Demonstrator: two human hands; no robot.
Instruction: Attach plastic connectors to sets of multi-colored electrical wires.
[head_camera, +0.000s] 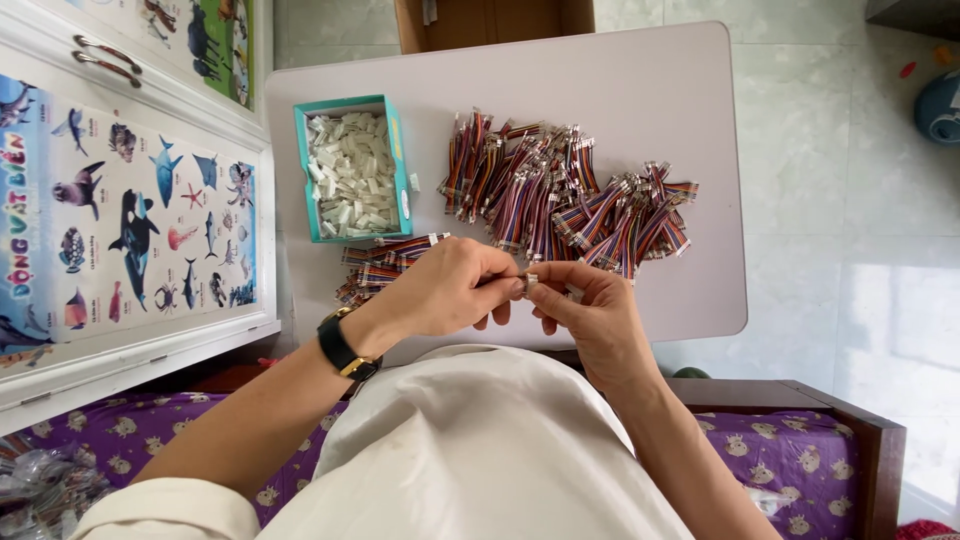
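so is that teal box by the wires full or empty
Nearly full: the open teal cardboard box on the white table holds small white plastic connectors heaped close to its rim.

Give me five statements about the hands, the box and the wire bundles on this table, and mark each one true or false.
1. The teal box holds small white connectors. True.
2. The left hand wears a black wristwatch. True.
3. The right hand rests flat on the table. False: it meets the left hand, pinching a small piece.
4. The big pile of multicoloured wire bundles lies inside the box. False: it lies on the table, beside it.
5. The table is white. True.
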